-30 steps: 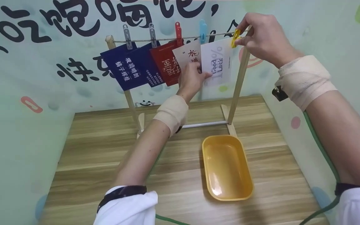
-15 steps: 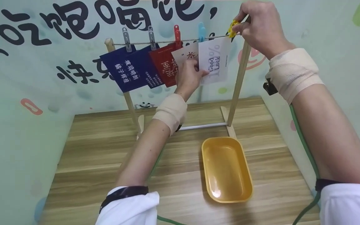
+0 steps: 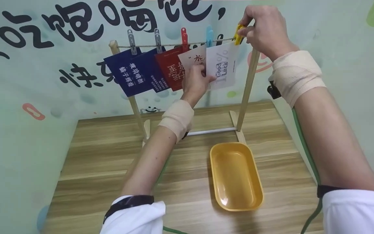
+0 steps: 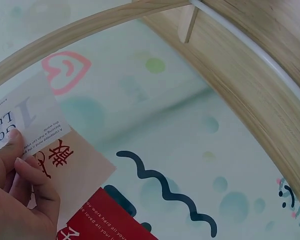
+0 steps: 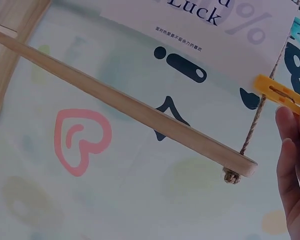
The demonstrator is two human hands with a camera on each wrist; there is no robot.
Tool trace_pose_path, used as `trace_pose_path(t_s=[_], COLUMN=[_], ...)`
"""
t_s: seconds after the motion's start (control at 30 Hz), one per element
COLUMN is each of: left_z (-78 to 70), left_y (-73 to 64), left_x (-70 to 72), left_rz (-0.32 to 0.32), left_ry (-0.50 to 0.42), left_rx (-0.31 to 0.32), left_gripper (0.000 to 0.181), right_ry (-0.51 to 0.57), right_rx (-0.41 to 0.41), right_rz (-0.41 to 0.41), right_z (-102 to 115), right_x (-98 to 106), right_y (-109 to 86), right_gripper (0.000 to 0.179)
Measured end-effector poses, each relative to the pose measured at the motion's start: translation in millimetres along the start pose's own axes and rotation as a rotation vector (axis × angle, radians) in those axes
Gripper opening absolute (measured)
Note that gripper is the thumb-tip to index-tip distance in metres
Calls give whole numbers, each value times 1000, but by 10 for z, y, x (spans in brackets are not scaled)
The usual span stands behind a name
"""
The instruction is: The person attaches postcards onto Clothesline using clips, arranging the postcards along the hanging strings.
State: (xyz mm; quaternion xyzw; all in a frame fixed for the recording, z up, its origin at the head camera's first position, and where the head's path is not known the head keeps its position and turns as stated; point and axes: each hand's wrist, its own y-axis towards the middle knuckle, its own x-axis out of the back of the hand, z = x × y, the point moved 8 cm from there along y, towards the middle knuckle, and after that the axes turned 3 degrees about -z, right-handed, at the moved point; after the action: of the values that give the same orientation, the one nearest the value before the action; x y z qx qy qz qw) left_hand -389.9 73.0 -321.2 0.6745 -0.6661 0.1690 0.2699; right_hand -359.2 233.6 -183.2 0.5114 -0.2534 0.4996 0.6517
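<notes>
A white "Good Luck" card (image 3: 227, 63) hangs at the right end of the twine, its lower left edge pinched between the thumb and fingers of my left hand (image 3: 195, 79). At the card's upper right corner, my right hand (image 3: 266, 31) pinches a yellow clothespin (image 3: 238, 35). In the right wrist view the clothespin (image 5: 277, 92) sits across the twine (image 5: 254, 122) with its tip at the card's corner. A beige card (image 3: 189, 55) with red writing hangs behind my left hand, partly hidden. A light blue clothespin (image 3: 209, 36) stands on the twine near both cards.
Two dark blue cards (image 3: 128, 73) and a red card (image 3: 173, 71) hang farther left, under grey clothespins (image 3: 131, 41) and a red clothespin (image 3: 184, 38). The wooden rack (image 3: 248, 91) stands on the table, with a yellow basin (image 3: 236, 175) before it.
My right hand has moved left with the yellow clothespin, rising and then coming down slightly at the card's corner. My left hand has kept its hold on the white card.
</notes>
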Motion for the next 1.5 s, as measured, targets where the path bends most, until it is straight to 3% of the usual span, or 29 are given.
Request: trace_pose_path(t_s=[0.33, 0.67, 1.1, 1.4, 1.5], left_z=[51, 67, 86, 279, 325], left_y=[-26, -28, -83, -171, -219], left_x=[-52, -51, 52, 259, 303], left_rz=[13, -3, -60, -74, -45], left_ry=[-28, -49, -28, 52, 62], left_rx=[-3, -12, -71, -146, -167], left_gripper=[28, 27, 21, 22, 24], right_ry=[78, 80, 84, 39, 50], right_rx=[-69, -106, -74, -139, -131], right_rz=[127, 160, 126, 74, 23], right_z=[-50, -35, -52, 0, 20], right_x=[-118, -154, -198, -318, -340], right_y=[-31, -59, -104, -245, -325], right_gripper=[32, 39, 52, 67, 65])
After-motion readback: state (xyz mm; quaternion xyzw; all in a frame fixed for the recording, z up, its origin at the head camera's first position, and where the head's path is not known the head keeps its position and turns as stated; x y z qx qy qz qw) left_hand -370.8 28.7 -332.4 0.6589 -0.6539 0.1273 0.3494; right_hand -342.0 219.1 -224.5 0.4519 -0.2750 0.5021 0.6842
